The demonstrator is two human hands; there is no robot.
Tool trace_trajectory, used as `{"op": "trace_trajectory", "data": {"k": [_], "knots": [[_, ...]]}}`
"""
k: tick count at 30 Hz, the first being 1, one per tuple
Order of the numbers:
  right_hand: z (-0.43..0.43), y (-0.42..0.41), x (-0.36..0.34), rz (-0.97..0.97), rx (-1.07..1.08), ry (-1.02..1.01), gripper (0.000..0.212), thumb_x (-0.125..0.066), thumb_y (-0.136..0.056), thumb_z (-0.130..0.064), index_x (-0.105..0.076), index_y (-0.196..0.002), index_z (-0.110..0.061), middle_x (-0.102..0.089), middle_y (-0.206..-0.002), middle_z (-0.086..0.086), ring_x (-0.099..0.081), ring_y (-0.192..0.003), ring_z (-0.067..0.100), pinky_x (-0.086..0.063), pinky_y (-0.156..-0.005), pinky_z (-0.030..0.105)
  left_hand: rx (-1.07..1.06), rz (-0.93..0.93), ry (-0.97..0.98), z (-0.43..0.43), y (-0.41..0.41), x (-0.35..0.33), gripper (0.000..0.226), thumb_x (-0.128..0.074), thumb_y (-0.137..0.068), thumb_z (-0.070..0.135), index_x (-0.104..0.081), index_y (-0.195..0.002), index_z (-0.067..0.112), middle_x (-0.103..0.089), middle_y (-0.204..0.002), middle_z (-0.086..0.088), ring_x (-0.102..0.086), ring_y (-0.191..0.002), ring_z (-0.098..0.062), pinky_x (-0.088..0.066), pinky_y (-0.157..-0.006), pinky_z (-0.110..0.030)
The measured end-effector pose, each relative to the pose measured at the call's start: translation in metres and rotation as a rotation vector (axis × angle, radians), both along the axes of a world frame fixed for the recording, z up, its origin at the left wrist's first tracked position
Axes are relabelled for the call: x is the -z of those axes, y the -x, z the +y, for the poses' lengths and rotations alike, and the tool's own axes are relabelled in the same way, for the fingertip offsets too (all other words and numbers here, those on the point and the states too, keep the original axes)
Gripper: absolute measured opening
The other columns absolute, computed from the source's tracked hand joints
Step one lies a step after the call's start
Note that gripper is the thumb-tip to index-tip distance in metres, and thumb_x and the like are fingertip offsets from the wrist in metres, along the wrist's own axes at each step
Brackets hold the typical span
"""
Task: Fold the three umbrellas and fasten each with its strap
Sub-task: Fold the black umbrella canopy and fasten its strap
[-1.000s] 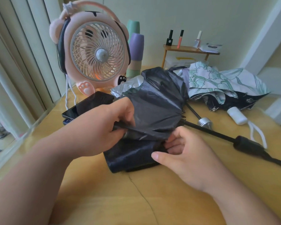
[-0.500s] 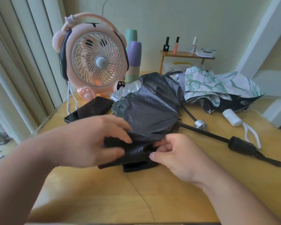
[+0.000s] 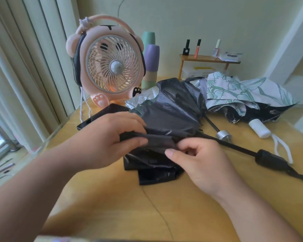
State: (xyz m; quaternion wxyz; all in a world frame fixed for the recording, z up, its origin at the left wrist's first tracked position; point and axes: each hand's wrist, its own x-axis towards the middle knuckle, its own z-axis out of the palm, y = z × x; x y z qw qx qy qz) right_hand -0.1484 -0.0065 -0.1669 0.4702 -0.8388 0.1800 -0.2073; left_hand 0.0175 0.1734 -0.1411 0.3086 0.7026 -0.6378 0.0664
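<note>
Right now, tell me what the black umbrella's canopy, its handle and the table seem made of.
The canopy: thin synthetic fabric, probably polyester or nylon, slight sheen; it crumples into soft folds. The handle: matte black, no glints, likely hard plastic or rubber. The table: yellowish wood or laminate, smooth satin finish; a faint grain-like line shows.

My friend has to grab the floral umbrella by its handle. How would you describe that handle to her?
Find the pink fan at the back of the yellow table; right of it lies the crumpled floral-print umbrella. A stubby white handle sticks out from its near edge, trailing a white cord loop. Its neighbours are a black handle and a silver-capped handle.
</note>
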Motion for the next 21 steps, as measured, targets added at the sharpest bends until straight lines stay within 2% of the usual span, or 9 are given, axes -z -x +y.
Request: {"op": "trace_trajectory", "data": {"k": [2, 3, 5, 7, 10, 12, 14, 16, 21], "knots": [[-0.006, 0.002, -0.005, -0.092, -0.004, -0.109, 0.009, -0.081, -0.083, -0.021, -0.076, -0.076, -0.019, -0.074, -0.074, 0.0, -0.069, -0.075, 0.021, -0.056, -0.075, 0.036, -0.006, 0.111, 0.013, -0.006, -0.007, -0.01, 0.01, -0.069, -0.092, 0.031, -0.073, -0.091, 0.022, -0.068, -0.087, 0.008, -0.065, -0.08, -0.015, -0.052, -0.072, -0.032], [-0.008, 0.003, -0.007, -0.12, -0.017, -0.148, 0.007, -0.082, -0.083, -0.019, -0.076, -0.079, -0.018, -0.076, -0.079, 0.002, -0.071, -0.081, 0.024, -0.057, -0.08, 0.04, -0.025, 0.171, 0.05, -0.01, -0.01, -0.011, 0.008, -0.071, -0.09, 0.031, -0.073, -0.09, 0.023, -0.068, -0.083, 0.007, -0.065, -0.077, -0.017, -0.052, -0.07, -0.033], [-0.01, 0.004, -0.012, -0.161, -0.04, -0.225, 0.014, -0.086, -0.078, -0.018, -0.073, -0.079, -0.016, -0.076, -0.079, -0.001, -0.071, -0.08, 0.019, -0.053, -0.079, 0.034, -0.066, 0.276, 0.166, -0.017, -0.014, -0.008, 0.009, -0.074, -0.087, 0.032, -0.075, -0.089, 0.023, -0.072, -0.082, 0.005, -0.067, -0.076, -0.016, -0.055, -0.071, -0.035], [-0.01, 0.004, -0.017, -0.18, -0.031, -0.265, 0.022, -0.083, -0.071, -0.027, -0.065, -0.076, -0.015, -0.069, -0.069, -0.003, -0.065, -0.072, 0.011, -0.048, -0.076, 0.029, -0.063, 0.372, 0.271, -0.024, -0.015, 0.001, 0.01, -0.077, -0.087, 0.031, -0.076, -0.089, 0.021, -0.074, -0.082, 0.002, -0.069, -0.075, -0.017, -0.058, -0.071, -0.038], [-0.003, 0.002, -0.025, -0.15, 0.028, -0.22, 0.036, -0.086, -0.074, -0.037, -0.059, -0.086, -0.018, -0.072, -0.067, -0.003, -0.066, -0.069, 0.012, -0.051, -0.075, 0.033, -0.035, 0.403, 0.318, -0.029, -0.012, 0.012, 0.014, -0.074, -0.087, 0.034, -0.076, -0.091, 0.02, -0.074, -0.087, 0.002, -0.07, -0.078, -0.017, -0.058, -0.073, -0.036], [0.002, 0.001, -0.029, -0.154, 0.074, -0.178, 0.027, -0.083, -0.081, -0.028, -0.06, -0.093, -0.022, -0.078, -0.076, -0.007, -0.073, -0.077, 0.012, -0.053, -0.08, 0.035, -0.012, 0.409, 0.3, -0.027, -0.012, 0.015, 0.015, -0.072, -0.091, 0.03, -0.076, -0.095, 0.016, -0.073, -0.09, 0.001, -0.07, -0.081, -0.019, -0.057, -0.074, -0.036], [0.005, 0.002, -0.03, -0.221, 0.117, -0.168, 0.023, -0.081, -0.082, -0.017, -0.063, -0.095, -0.023, -0.078, -0.079, -0.008, -0.074, -0.081, 0.011, -0.052, -0.08, 0.03, 0.015, 0.439, 0.271, -0.022, -0.014, 0.017, 0.014, -0.07, -0.094, 0.024, -0.075, -0.098, 0.011, -0.072, -0.093, -0.002, -0.069, -0.085, -0.022, -0.054, -0.075, -0.034], [0.005, 0.004, -0.029, -0.295, 0.147, -0.194, 0.026, -0.082, -0.079, -0.011, -0.066, -0.095, -0.024, -0.078, -0.082, -0.007, -0.073, -0.082, 0.01, -0.05, -0.079, 0.024, 0.019, 0.464, 0.256, -0.016, -0.016, 0.019, 0.018, -0.069, -0.093, 0.026, -0.075, -0.099, 0.01, -0.071, -0.095, -0.003, -0.068, -0.087, -0.025, -0.052, -0.077, -0.032], [0.007, 0.011, -0.019, -0.402, 0.082, -0.312, 0.029, -0.077, -0.078, 0.006, -0.065, -0.094, -0.014, -0.075, -0.08, 0.002, -0.069, -0.076, 0.009, -0.054, -0.072, 0.017, 0.026, 0.521, 0.275, -0.008, -0.016, 0.02, 0.022, -0.07, -0.089, 0.029, -0.075, -0.096, 0.009, -0.072, -0.094, -0.005, -0.068, -0.085, -0.027, -0.056, -0.074, -0.039]]}}
